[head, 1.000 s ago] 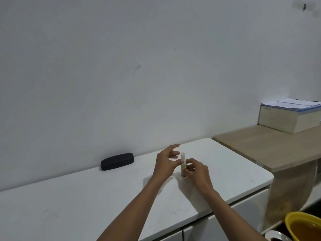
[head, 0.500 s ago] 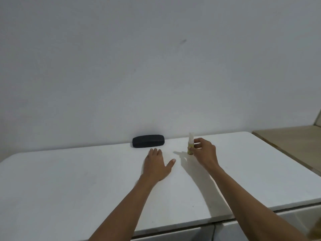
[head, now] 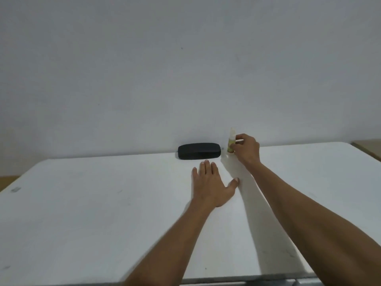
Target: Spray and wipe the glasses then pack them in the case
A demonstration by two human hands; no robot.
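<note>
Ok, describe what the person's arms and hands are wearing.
Nothing shows on either. The left hand and the right hand are bare, with no gloves, rings or watch in view. Both forearms are bare as far as the picture's lower edge; no sleeves show.

Left hand (head: 210,182): flat, palm down on the table (head: 103,203), fingers together and pointing at the case (head: 199,151) — thumb splayed out to the right.
Left forearm: bare, running straight back from the case.
Right hand (head: 246,149): right of the case, fingers curled around a small bottle (head: 231,143) — upright.
Right forearm: bare, stretched out.
</note>
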